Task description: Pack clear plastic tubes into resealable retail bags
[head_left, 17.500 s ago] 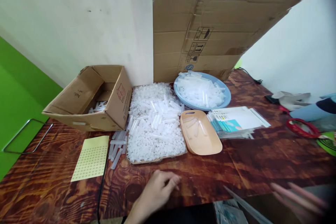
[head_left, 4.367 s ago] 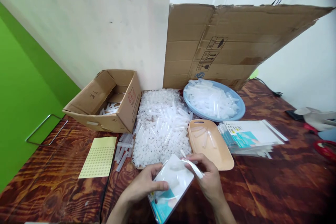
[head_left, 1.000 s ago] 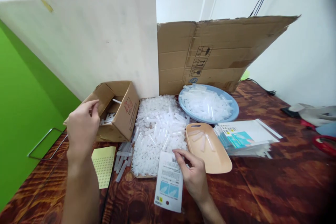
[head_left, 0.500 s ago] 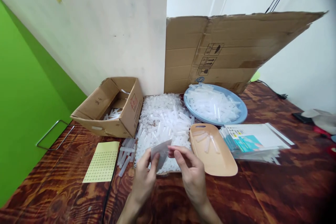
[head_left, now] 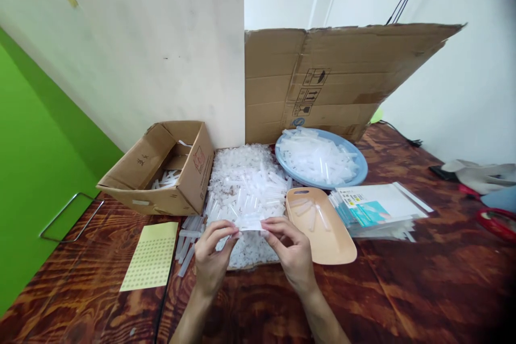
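Between both hands is a thin, whitish rectangular sheet (head_left: 249, 224), held nearly level and seen almost edge-on; whether it is a card or a small bag I cannot tell. My left hand (head_left: 215, 255) pinches its left end between thumb and fingers. At the opposite end, my right hand (head_left: 291, 251) grips it the same way. Just beyond and below the fingers spreads a heap of clear plastic tubes and small pieces (head_left: 248, 172). To the right of my right hand lies a tan tray (head_left: 334, 244) with several translucent tubes in it.
A cardboard box (head_left: 197, 172) with white strips stands left of the heap. A yellow sticker sheet (head_left: 149, 258) and loose tubes (head_left: 187, 250) lie nearby. At right are a blue basin (head_left: 360, 172) of tubes and printed packets (head_left: 379, 207). Cardboard (head_left: 342, 64) and a white board (head_left: 161, 54) stand behind.
My right hand has come onto the right end of the sheet. The sheet has turned from a tilted position, in my left hand, to nearly level between both hands. The view has shifted slightly.
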The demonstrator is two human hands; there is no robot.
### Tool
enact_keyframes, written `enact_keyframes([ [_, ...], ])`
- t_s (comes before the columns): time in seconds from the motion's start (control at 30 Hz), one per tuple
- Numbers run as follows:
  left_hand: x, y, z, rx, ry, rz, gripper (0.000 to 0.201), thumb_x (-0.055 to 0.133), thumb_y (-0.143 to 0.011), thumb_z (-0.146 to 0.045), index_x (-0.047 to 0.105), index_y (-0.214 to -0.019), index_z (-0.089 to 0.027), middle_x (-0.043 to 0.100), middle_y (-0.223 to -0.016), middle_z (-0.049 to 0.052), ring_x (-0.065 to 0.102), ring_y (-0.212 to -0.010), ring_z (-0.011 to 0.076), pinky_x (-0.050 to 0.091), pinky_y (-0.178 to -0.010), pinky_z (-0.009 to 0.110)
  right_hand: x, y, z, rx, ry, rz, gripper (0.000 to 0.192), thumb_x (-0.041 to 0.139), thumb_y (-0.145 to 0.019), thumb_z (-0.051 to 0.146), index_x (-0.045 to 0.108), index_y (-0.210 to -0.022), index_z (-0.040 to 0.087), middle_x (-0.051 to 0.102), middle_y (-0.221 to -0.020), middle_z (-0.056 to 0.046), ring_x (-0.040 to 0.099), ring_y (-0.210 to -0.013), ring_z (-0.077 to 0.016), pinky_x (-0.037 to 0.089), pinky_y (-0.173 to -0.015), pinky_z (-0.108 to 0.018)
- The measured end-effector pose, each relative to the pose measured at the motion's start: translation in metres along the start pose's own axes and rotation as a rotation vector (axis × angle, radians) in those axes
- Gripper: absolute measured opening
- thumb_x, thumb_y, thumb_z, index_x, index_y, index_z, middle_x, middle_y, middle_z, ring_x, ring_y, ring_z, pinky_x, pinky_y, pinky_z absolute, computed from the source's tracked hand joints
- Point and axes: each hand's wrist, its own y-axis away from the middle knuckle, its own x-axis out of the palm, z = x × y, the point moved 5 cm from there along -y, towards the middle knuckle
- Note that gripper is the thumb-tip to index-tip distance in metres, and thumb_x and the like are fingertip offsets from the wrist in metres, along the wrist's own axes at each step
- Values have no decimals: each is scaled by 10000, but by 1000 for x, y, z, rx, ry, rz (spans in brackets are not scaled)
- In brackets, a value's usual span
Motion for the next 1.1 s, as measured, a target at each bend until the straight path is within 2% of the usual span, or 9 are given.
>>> enact_keyframes([
  [0.13, -1, 9, 6, 101, -6, -3, 196, 714, -862, -75, 749, -963, -240, 751, -955, 45, 715, -915, 209, 583, -845, 361, 2, 9, -27, 169, -191, 16, 209, 717, -884, 393, 770, -1004, 231, 673, -1133, -93, 663, -1033, -250, 583, -837, -357],
  [0.23, 0, 23, 12, 164, -35, 36, 212, 712, -862, -68, 755, -981, -238, 768, -944, 50, 733, -910, 216, 609, -822, 367, 4, 23, -53, 434, -376, -32, 369, 679, -890, 496, 690, -1157, 242, 655, -929, -37, 674, -700, -174, 600, -610, -310],
  [0.3, 1, 35, 15, 212, -42, 109, 211, 706, -871, -79, 754, -1003, -236, 775, -946, 58, 740, -922, 225, 623, -813, 373, 8, 33, -64, 569, -434, 5, 446, 692, -868, 530, 641, -1199, 236, 610, -755, 14, 605, -531, -135, 530, -464, -248],
  [0.43, 2, 54, 20, 243, -20, 300, 240, 674, -895, -68, 736, -1067, -224, 778, -1005, 79, 736, -994, 239, 627, -854, 391, 10, 38, -68, 611, -448, 99, 494, 771, -808, 477, 599, -1204, 236, 572, -695, 58, 528, -443, -90, 440, -401, -191],
  [0.57, -2, 62, 25, 175, 36, 348, 189, 702, -889, -111, 746, -1039, -218, 784, -1014, 85, 742, -997, 242, 625, -863, 389, 7, 37, -73, 584, -366, 163, 417, 803, -775, 445, 622, -1067, 209, 544, -673, 77, 487, -430, -67, 375, -403, -171],
  [0.7, -5, 68, 30, -9, 72, 275, 81, 742, -863, -167, 786, -888, -230, 768, -1017, 86, 722, -1035, 262, 606, -893, 415, 3, 40, -79, 571, -293, 164, 364, 782, -781, 473, 608, -938, 195, 524, -630, 78, 390, -413, -55, 259, -389, -165],
  [0.93, 4, 97, 45, -697, 201, 153, 159, 816, -779, -323, 786, -714, -181, 683, -1143, 123, 683, -1051, 280, 565, -896, 374, -1, 48, -81, 569, -295, 151, 332, 769, -808, 454, 600, -906, 185, 529, -654, 58, 367, -462, -60, 226, -420, -178],
  [1.0, 10, 106, 48, -839, 264, 130, 200, 834, -750, -362, 781, -725, -171, 710, -1110, 123, 679, -1056, 282, 554, -898, 357, -1, 50, -84, 578, -292, 144, 327, 761, -816, 462, 604, -896, 186, 533, -657, 59, 360, -442, -54, 217, -414, -179],
  [1.1, 18, 117, 50, -960, 341, 101, 248, 818, -763, -403, 761, -751, -162, 749, -923, 90, 701, -883, 234, 555, -834, 325, -5, 55, -87, 593, -275, 133, 317, 747, -833, 471, 628, -908, 188, 553, -642, 55, 410, -423, -61, 283, -405, -180],
])
